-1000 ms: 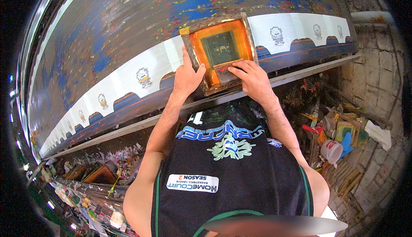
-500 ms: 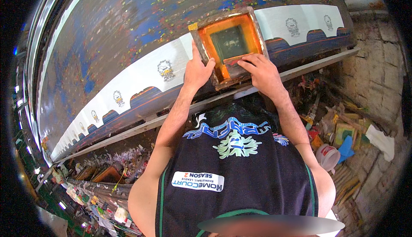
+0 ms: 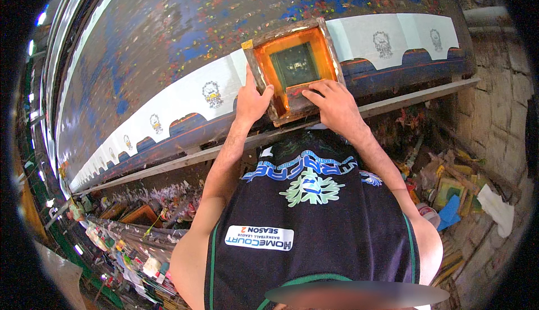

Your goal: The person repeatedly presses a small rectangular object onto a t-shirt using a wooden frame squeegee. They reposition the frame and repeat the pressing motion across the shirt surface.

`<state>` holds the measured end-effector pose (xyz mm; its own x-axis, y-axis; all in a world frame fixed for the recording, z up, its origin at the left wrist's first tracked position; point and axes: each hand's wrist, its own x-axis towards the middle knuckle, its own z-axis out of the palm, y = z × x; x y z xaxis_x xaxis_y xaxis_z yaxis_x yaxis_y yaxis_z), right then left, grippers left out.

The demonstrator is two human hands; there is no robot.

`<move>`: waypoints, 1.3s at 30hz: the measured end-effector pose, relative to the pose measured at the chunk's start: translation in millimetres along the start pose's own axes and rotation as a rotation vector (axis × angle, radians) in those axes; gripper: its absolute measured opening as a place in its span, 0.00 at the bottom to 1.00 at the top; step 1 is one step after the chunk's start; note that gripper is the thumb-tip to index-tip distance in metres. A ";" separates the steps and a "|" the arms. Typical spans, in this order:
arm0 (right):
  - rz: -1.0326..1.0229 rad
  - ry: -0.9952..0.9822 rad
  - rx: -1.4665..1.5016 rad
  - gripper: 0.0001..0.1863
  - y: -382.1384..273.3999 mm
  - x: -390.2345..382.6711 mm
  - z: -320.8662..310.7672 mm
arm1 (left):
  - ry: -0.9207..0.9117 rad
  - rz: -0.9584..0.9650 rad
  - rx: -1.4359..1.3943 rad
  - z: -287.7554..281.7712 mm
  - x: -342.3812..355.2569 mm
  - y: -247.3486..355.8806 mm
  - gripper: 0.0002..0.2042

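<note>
A small wooden screen-printing frame [image 3: 332, 57] lies on the white strip with scalloped lower edge [image 3: 185, 99]. Orange surrounds its dark central window [image 3: 294, 64]. My left hand [image 3: 252, 101] is at the frame's left side, index finger stretched along the outer edge and thumb on the near left part. Inside the near end of the frame, my right hand [image 3: 336, 101] has its fingers bent down on a narrow squeegee [image 3: 293, 91], mostly covered by the fingers. Dark crest prints, such as the crest print [image 3: 212, 94], show on the strip on both sides of the frame.
The long paint-spotted table [image 3: 168, 46] has a rail [image 3: 415, 96] along its near edge. Below on the right lie scraps, a white bucket [image 3: 429, 214], a blue piece [image 3: 449, 213] and a white cloth [image 3: 495, 204]. Clutter fills the lower left; a block wall [image 3: 497, 119] stands right.
The view has shifted slightly, so the table appears a little lower. Both hands and the frame keep nearly the same places on the strip.
</note>
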<state>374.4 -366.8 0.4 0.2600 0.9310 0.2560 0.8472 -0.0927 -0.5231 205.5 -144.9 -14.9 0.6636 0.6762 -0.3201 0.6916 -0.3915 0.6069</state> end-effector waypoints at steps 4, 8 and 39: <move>-0.021 -0.039 -0.029 0.27 1.1 1.1 -1.4 | -0.018 -0.045 -0.017 0.0 -0.3 -0.8 0.50; -0.058 -0.052 -0.019 0.25 1.8 3.3 -3.8 | 0.023 0.023 -0.049 5.6 2.7 -11.9 0.50; -0.154 -0.123 0.041 0.23 6.4 20.9 -16.5 | -0.007 0.016 0.000 6.1 1.8 -5.0 0.50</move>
<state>392.9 -353.8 15.8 0.0681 0.9694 0.2358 0.8526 0.0662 -0.5184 205.0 -145.6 -23.0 0.6764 0.6655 -0.3157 0.6812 -0.4023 0.6116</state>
